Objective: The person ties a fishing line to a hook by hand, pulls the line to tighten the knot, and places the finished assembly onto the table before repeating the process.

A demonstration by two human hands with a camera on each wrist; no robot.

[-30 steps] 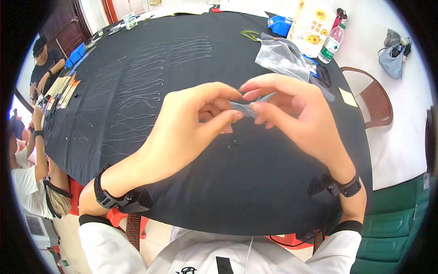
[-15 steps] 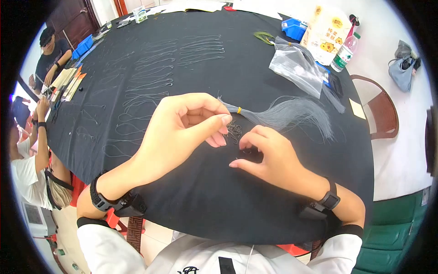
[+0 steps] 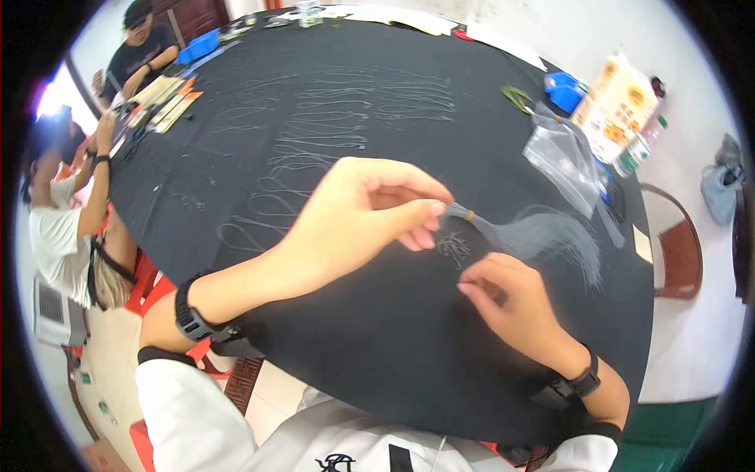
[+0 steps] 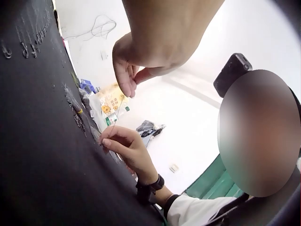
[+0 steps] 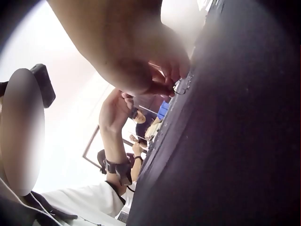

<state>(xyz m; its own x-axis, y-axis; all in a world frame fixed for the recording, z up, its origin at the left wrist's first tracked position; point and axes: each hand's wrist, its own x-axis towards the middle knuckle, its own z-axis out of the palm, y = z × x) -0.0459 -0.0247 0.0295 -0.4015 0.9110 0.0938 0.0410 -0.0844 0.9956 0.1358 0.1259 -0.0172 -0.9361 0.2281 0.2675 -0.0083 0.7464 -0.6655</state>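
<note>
My left hand (image 3: pixel 370 216) is raised over the table, thumb and forefinger pinching a thin fishing line (image 4: pixel 123 100) that hangs toward the other hand in the left wrist view. Lower and to the right, my right hand (image 3: pixel 507 295) pinches a small dark fish hook (image 5: pixel 181 91) between thumb and fingertip. A heap of similar hooks (image 3: pixel 454 246) lies on the black cloth between the hands. Behind it, a yellow band (image 3: pixel 470 215) ties a bundle of grey line (image 3: pixel 543 236), which fans out to the right.
Several looped lines (image 3: pixel 322 118) lie in rows on the black tablecloth (image 3: pixel 354 354). A clear plastic bag (image 3: pixel 562 157), tissue pack (image 3: pixel 617 110), blue bin (image 3: pixel 565 92) and bottle (image 3: pixel 641 145) stand back right. Two people sit at the left, near paper packets (image 3: pixel 169 106).
Both hands were at the line bundle; my left hand came away from it with fingertips pinched. My right hand moved down to the hooks and now pinches one. The head view has turned left.
</note>
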